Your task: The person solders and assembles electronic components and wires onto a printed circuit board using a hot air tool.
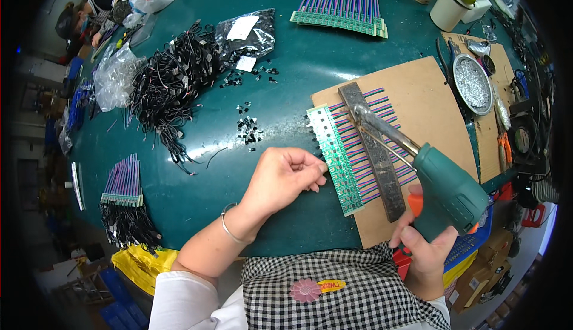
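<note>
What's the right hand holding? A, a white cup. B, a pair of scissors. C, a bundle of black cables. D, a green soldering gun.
D: the right hand grips the handle of a green soldering gun, whose metal tip reaches over the strip of green circuit boards on the cardboard sheet.

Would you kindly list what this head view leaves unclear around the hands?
- Left hand: curled fingers hide whatever it pinches at the green circuit strip.
- Soldering gun: its tip's contact point is too small to tell.
- Right hand: mostly covered by the gun's grip.
- Small black parts: too tiny to identify.
</note>
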Demonstrator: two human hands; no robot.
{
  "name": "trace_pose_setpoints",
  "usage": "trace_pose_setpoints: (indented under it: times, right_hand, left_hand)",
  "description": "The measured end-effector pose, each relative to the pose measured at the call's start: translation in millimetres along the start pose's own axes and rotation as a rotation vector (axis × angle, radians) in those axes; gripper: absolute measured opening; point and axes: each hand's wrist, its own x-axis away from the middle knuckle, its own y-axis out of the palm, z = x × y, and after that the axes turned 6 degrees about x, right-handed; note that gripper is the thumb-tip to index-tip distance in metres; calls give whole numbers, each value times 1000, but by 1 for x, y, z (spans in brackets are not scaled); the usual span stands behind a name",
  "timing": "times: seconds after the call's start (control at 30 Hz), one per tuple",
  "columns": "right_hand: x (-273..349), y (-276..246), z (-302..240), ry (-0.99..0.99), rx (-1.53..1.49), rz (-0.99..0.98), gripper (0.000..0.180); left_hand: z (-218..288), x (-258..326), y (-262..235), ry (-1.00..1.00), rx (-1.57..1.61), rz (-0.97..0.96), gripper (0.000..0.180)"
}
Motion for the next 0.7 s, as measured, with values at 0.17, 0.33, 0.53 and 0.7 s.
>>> trace_pose_setpoints:
  times: [0.17, 0.33, 0.53, 0.7]
  right_hand:
    - [11, -30, 2, -2, -8, -82, 64]
    - [15, -40, 4, 44, -3, -154, 58]
    - [18, -41, 7, 97, 42, -197, 52]
    - [16, -38, 6, 134, 39, -195, 43]
  left_hand:
    - [1, -9, -5, -55, 18, -34, 12]
    - [1, -12, -6, -66, 52, -45, 12]
    - [2, -16, -11, -101, 20, -96, 12]
    - [3, -16, -11, -102, 28, -104, 12]
